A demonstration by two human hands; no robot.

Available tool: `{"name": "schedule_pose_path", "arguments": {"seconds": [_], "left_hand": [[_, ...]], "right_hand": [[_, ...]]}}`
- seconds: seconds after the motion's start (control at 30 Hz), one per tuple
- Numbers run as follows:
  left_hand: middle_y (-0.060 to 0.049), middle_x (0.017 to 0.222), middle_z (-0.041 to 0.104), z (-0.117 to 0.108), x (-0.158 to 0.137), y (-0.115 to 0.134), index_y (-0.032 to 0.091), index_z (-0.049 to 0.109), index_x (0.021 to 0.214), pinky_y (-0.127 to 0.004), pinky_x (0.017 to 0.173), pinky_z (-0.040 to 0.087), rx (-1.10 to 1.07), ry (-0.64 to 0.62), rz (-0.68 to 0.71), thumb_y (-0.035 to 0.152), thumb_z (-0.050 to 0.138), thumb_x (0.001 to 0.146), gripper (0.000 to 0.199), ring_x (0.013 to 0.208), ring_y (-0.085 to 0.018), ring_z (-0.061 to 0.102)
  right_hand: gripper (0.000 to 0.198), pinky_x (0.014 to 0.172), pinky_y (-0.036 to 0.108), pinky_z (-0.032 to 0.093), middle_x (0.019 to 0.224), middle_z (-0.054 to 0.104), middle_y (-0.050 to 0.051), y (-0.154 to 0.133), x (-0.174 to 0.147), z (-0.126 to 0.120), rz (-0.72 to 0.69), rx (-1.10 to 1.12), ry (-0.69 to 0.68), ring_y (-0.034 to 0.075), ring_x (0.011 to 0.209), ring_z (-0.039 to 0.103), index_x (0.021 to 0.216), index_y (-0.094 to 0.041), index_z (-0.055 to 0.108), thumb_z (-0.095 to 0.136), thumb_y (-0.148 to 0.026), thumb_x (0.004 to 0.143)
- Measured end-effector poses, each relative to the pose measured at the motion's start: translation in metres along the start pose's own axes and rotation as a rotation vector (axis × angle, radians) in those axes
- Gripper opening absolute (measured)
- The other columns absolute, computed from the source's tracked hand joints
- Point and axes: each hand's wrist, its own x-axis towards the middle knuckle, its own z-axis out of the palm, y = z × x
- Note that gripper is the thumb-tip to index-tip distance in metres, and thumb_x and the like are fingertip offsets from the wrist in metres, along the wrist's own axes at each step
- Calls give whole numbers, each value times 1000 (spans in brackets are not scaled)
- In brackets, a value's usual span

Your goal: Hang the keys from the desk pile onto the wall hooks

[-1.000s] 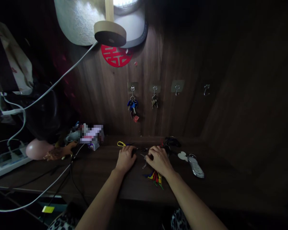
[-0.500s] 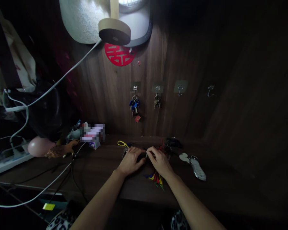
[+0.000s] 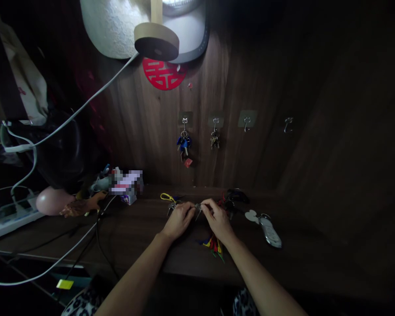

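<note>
Over the dark wooden shelf, my left hand (image 3: 180,218) and my right hand (image 3: 217,219) meet at a small bunch of keys (image 3: 198,210). Fingers of both hands pinch it from either side, and one key points down between them. Beside my left hand lie more keys with a yellow cord loop (image 3: 166,197). A cluster of red, yellow, blue and green cords (image 3: 213,245) rests below my right hand. Past my right fingers sit red cords and a black item (image 3: 237,195), partly hidden. A silver-white key fob (image 3: 270,231) lies further right.
On the wall hang blue keys (image 3: 184,144) and brass-coloured keys (image 3: 214,140), on hooks. Two more metal hooks (image 3: 246,123) are to their right. At left are a power strip (image 3: 15,223), a pink balloon (image 3: 54,201), a small box (image 3: 129,198) and a white cable (image 3: 85,105).
My left fingers have curled in and pulled slightly back, so the keys between my hands now show more clearly. My right hand has barely moved.
</note>
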Motion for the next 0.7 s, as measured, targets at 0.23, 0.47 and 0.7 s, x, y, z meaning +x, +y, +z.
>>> {"name": "schedule_pose_path", "arguments": {"seconds": [0.23,0.47,0.7], "left_hand": [[0,74,63,-1,0,0,19,57,83,-23,69,42,-169,21,-82,40,36,91,31,69,-13,57],[3,59,54,-1,1,-4,18,55,72,-21,61,37,-203,57,-153,40,36,90,34,59,-11,49],[4,56,48,0,0,-3,18,51,68,-21,58,35,-243,29,-146,39,35,90,34,56,-10,44]], "right_hand": [[21,62,24,46,85,65,0,1,-1,5,-13,49,-97,15,72,61,101,-24,51,51,-28,80],[26,60,24,46,79,63,-1,2,-2,4,-7,-5,13,13,59,59,109,-23,48,44,-26,84],[22,59,23,47,70,64,-1,4,0,2,29,18,55,13,59,61,103,-23,53,38,-27,87]]}}
